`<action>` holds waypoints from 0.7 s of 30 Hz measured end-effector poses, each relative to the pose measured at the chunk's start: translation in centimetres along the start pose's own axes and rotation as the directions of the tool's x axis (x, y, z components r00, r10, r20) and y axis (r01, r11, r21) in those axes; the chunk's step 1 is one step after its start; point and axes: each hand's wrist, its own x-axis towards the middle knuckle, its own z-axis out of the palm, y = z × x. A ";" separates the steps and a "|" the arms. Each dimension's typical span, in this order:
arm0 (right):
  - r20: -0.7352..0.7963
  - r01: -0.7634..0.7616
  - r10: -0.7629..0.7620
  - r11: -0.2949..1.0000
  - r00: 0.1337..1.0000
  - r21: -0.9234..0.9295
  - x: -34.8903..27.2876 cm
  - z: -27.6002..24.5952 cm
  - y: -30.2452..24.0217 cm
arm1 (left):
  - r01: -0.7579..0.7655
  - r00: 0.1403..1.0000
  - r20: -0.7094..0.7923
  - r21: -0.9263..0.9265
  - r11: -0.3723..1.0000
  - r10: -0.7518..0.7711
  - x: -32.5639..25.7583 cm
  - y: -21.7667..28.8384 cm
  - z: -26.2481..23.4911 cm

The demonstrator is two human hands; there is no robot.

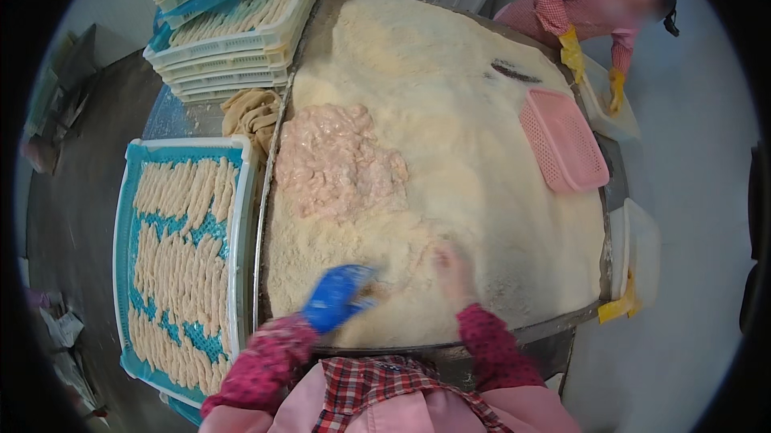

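A big table (554, 325) is covered in pale powder (482, 168). A wet, pink pile of meat (337, 160) sits on it, by the middle of the left edge. The left hand (337, 296), in a blue glove, is down near the front edge, toward the front left corner. The right hand (454, 272) is further right, near the middle of the front edge. Both hands are blurry, so I cannot tell if their fingers are spread, pressed together or pinching something. The meat lies past the fingers, toward the back edge, and apart from them. Some lumpy bits (393, 284) lie in the powder between the two hands, too blurry to make out. A white tray (242, 224) of powdery strips (181, 268) stands just beside the left edge.
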 end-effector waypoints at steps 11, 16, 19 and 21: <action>0.137 0.331 -0.315 0.937 0.939 -0.112 -3.1 -0.7 -0.4 | 0.030 0.753 0.057 -0.998 -0.053 -0.656 0.9 -1.7 5.3; 0.132 -0.343 0.317 0.856 0.939 0.386 -2.9 0.2 3.6 | -0.074 0.784 0.099 -0.965 -0.250 -0.613 0.7 0.3 4.9; 0.137 -0.354 0.326 0.851 0.935 0.389 -2.0 0.6 3.5 | 0.095 0.682 0.229 -0.969 -0.227 -0.694 -0.4 -0.9 5.2; 0.180 -0.112 0.106 0.993 0.978 0.025 -1.5 0.6 2.7 | 0.168 0.688 0.176 -0.983 -0.081 -0.704 -0.3 -1.0 5.2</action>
